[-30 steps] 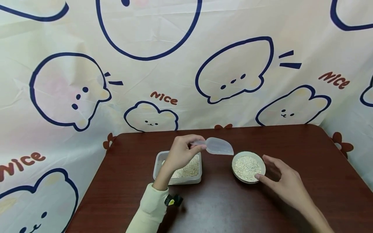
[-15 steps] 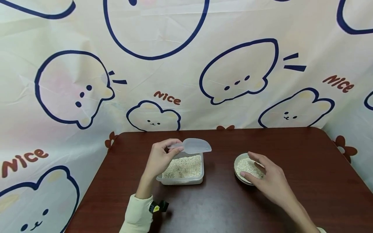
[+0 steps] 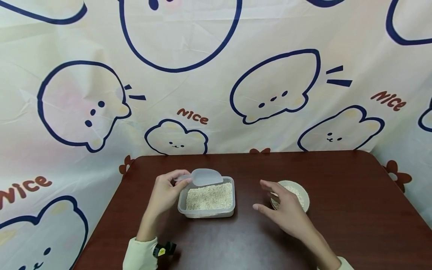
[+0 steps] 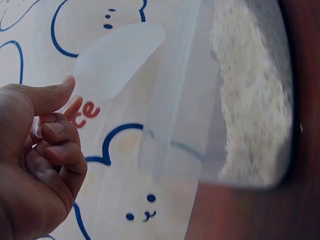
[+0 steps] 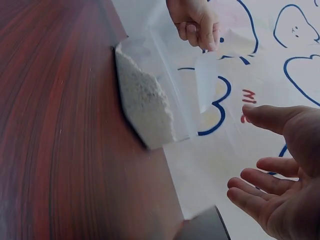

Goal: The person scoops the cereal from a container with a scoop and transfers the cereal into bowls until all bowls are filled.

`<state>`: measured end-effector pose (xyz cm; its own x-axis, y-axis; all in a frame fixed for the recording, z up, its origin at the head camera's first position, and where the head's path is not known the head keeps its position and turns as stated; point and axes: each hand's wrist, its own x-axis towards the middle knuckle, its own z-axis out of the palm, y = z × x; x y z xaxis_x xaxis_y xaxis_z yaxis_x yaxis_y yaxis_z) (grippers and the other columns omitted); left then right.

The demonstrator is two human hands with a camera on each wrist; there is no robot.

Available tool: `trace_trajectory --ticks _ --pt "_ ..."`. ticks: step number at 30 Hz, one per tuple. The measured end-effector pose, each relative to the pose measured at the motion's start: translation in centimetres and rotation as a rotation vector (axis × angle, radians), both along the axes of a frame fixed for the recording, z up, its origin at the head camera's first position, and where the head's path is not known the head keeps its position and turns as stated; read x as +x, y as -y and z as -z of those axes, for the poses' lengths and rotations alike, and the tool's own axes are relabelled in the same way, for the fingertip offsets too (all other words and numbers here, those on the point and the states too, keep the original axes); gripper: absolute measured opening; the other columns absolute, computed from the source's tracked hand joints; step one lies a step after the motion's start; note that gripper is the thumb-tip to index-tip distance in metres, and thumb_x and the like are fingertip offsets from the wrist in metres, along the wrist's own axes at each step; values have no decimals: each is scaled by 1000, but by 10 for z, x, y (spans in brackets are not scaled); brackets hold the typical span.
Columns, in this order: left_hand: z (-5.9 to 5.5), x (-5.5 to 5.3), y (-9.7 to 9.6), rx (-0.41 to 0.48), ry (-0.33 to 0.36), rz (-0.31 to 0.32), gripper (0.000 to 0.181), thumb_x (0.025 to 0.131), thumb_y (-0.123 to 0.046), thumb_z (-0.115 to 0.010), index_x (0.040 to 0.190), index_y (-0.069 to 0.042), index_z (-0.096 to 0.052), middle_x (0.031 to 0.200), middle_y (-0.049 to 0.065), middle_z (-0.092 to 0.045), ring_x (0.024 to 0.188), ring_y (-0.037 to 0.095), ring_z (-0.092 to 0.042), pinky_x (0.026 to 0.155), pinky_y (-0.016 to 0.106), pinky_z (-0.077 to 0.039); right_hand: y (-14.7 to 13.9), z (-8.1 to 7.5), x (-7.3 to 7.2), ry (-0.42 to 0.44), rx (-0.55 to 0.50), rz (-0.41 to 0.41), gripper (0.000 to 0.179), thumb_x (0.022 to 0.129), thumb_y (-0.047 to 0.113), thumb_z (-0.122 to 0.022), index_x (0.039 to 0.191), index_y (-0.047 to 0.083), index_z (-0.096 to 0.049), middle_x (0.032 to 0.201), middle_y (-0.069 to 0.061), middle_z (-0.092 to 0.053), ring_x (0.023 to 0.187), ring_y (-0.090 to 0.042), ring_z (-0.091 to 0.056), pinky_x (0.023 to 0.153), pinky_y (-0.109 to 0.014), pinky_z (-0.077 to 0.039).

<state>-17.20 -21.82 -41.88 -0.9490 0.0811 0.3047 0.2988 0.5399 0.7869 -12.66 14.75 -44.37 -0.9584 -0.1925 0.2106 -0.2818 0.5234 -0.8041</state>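
My left hand [image 3: 164,193] pinches the handle of a translucent plastic scoop [image 3: 205,177] between thumb and fingers. The scoop is held over the back left part of a clear rectangular container [image 3: 209,214], which holds pale oat-like flakes [image 3: 210,197]. In the left wrist view the scoop [image 4: 112,62] looks empty, its blade beside the container wall. My right hand [image 3: 287,212] is held with fingers spread and holds nothing, between the container and a small round bowl [image 3: 305,193]. That bowl holds more pale flakes and is partly hidden behind the right hand.
A dark reddish-brown table [image 3: 216,243] carries the container and the bowl. Behind it hangs a pale cloth [image 3: 216,90] printed with blue cartoon outlines. A black wrist strap [image 3: 164,249] sits at the left sleeve.
My left hand has carried the scoop leftward from near the bowl to over the container. My right hand has left the bowl's rim and moved left.
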Motion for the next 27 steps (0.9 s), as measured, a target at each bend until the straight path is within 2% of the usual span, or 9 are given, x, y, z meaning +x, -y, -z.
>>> trace_trajectory --ticks 7,17,22,27 --pt "0 3 21 -67 39 9 10 96 -11 -81 105 -10 -80 65 -2 -42 53 6 -37 49 24 -34 27 4 -12 -9 -31 -75 72 87 25 -93 148 8 -60 139 -14 -71 129 -31 -70 105 -41 -58" --pt "-4 5 46 -165 58 0 7 96 -10 -81 103 -11 -78 64 -4 -42 55 8 -40 50 25 -37 53 13 -21 82 -62 -144 77 87 21 -92 152 3 -56 143 -16 -67 132 -33 -68 107 -38 -57" --pt "-1 8 50 -201 75 7 8 95 -8 -82 101 -12 -78 65 -4 -46 58 9 -44 52 26 -40 60 19 -22 139 -80 -151 81 85 17 -93 154 3 -53 145 -12 -66 135 -29 -66 109 -36 -55" --pt "2 8 46 -236 104 67 9 94 -9 -83 103 -10 -80 68 -5 -50 60 9 -47 55 25 -42 65 29 -19 168 -72 -172 84 86 19 -93 156 4 -51 147 -12 -65 135 -29 -66 108 -37 -56"
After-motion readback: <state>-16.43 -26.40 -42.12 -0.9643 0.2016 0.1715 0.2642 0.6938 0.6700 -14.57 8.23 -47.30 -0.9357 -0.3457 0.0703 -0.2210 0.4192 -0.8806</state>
